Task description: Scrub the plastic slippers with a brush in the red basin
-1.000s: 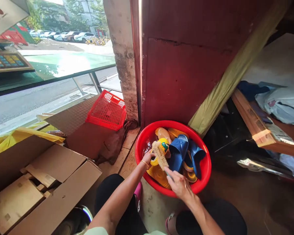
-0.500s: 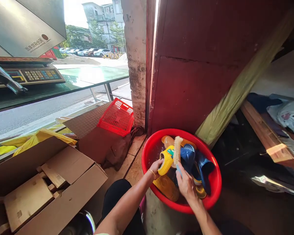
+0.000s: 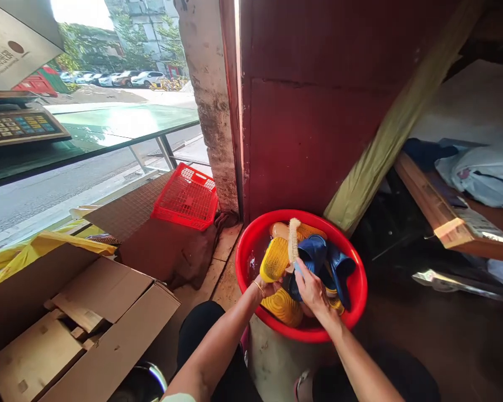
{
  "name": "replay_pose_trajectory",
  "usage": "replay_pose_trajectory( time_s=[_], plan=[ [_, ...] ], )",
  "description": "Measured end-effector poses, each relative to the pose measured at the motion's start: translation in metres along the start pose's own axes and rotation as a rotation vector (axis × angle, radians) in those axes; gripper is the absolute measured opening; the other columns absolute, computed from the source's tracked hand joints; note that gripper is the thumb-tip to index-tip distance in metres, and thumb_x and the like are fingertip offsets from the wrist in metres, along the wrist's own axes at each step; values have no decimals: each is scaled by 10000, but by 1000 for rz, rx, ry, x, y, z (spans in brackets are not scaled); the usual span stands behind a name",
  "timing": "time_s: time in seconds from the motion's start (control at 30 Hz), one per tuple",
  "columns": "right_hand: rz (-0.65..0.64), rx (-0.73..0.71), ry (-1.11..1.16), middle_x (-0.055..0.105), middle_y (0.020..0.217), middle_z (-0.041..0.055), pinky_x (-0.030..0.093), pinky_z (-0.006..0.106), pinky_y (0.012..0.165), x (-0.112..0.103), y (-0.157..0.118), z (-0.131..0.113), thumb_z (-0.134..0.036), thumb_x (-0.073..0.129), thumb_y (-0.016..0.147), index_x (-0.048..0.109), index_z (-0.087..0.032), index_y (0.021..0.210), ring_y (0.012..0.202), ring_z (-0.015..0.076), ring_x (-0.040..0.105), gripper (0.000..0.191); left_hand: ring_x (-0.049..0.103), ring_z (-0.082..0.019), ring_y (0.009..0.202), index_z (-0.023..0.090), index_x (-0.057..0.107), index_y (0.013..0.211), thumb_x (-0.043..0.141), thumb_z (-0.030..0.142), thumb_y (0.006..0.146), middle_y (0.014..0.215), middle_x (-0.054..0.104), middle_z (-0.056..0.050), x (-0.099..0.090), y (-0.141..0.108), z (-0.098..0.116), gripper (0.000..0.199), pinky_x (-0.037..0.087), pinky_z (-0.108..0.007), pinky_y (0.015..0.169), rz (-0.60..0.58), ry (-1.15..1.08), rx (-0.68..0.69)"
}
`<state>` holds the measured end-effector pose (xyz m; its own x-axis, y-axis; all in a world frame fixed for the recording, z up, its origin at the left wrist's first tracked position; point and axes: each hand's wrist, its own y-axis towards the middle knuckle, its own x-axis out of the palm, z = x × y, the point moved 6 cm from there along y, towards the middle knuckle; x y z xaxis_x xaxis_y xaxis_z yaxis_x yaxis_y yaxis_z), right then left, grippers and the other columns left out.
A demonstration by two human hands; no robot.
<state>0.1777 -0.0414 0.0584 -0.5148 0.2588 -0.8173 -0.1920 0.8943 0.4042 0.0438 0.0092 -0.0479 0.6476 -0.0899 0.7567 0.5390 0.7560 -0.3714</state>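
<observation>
My left hand [image 3: 270,286] is closed on a small yellow shoe [image 3: 275,259], its textured sole facing up. In my right hand [image 3: 312,289] is a scrubbing brush [image 3: 293,243] with pale bristles and a light blue handle, its bristles close beside the shoe; whether they touch I cannot tell. Both hands are over a red basin [image 3: 240,262] holding some water. Inside it lie blue shoes [image 3: 339,273], another yellow shoe [image 3: 284,307] with its ridged sole up, and an orange-tan shoe [image 3: 279,230] at the back, partly covered.
A dark red door [image 3: 302,139] stands behind the basin. To the left are a red plastic crate [image 3: 186,196] and an open cardboard box [image 3: 121,335] with wooden pieces. A wooden ledge [image 3: 448,223] juts in at right. Part of a metal bowl [image 3: 153,374] shows below.
My left hand has turned the yellow shoe over, from its upper with a green decoration to its sole. The brush stays beside it. The view has swung slightly to the right.
</observation>
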Motion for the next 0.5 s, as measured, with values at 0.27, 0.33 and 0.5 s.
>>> replay_pose_trajectory(
  time_s=[0.27,0.33,0.5],
  plan=[
    [-149,15,-196,736,944,88,512,231,612,12,-4,-21,-318,353,1026,477,-264,1497,726,175,703,490,447,-89,512,85,657,964,558,196,856,643,565,-31,-3,-4,-7,183,386,-204,511,70,16,-145],
    [-136,121,-231,747,954,87,517,246,640,-1,24,8,-321,372,1020,475,-257,1497,780,195,711,492,493,-106,563,86,660,986,546,228,883,704,602,-57,-1,-9,-8,209,430,-232,582,67,62,-174],
    [-162,146,-255,755,939,73,522,253,672,-14,37,26,-321,389,1010,462,-279,1503,809,198,712,501,555,-136,652,110,651,978,465,313,944,749,620,-66,0,-9,2,278,472,-275,668,54,221,-94]
  ],
)
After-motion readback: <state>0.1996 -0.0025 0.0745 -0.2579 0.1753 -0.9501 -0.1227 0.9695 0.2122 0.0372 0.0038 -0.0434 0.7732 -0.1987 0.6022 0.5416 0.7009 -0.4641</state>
